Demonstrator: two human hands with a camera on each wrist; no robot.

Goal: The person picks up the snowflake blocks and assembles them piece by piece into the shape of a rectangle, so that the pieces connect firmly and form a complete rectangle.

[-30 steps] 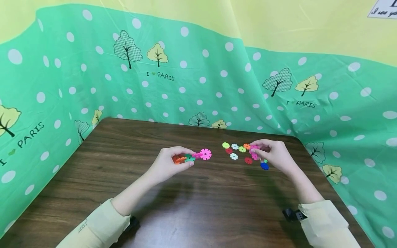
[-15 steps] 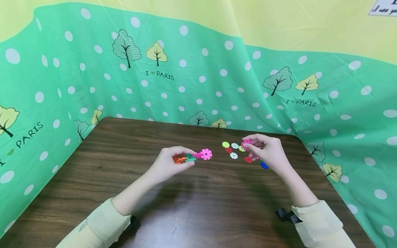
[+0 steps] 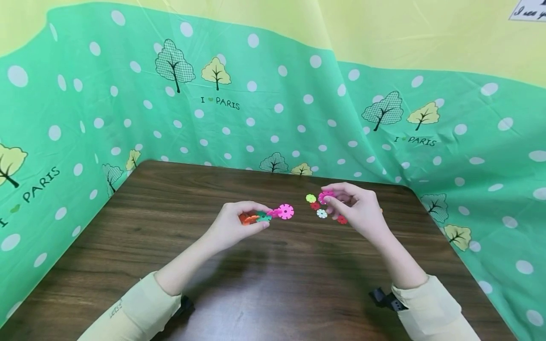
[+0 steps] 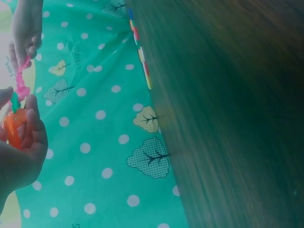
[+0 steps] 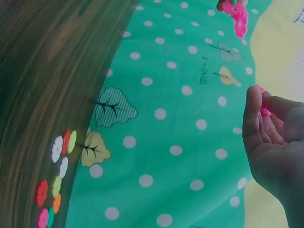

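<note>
My left hand (image 3: pixel 228 225) grips a short chain of notched, flower-shaped plastic discs. Its orange discs (image 4: pixel 14 124) lie inside the fingers, a green disc (image 3: pixel 263 216) sits between fingertips and thumb, and pink discs (image 3: pixel 286 211) stick out to the right. Across from it, my right hand (image 3: pixel 362 210) pinches a loose pink disc (image 3: pixel 325 197) between thumb and fingertips, raised above the table. In the right wrist view only slivers of that pink disc (image 5: pixel 265 112) show past the fingers. A gap separates it from the chain's pink end.
Several loose discs lie on the brown wooden table (image 3: pixel 256 284), among them yellow-green (image 3: pixel 310 198), white (image 3: pixel 322 214) and red (image 3: pixel 342 219) ones. The right hand hides some in the head view. A green, dotted cloth (image 3: pixel 273 113) hangs behind the table.
My right hand has lifted a pink disc from the pile and moved left with it, toward the chain. The left hand has stayed almost still with the chain.
</note>
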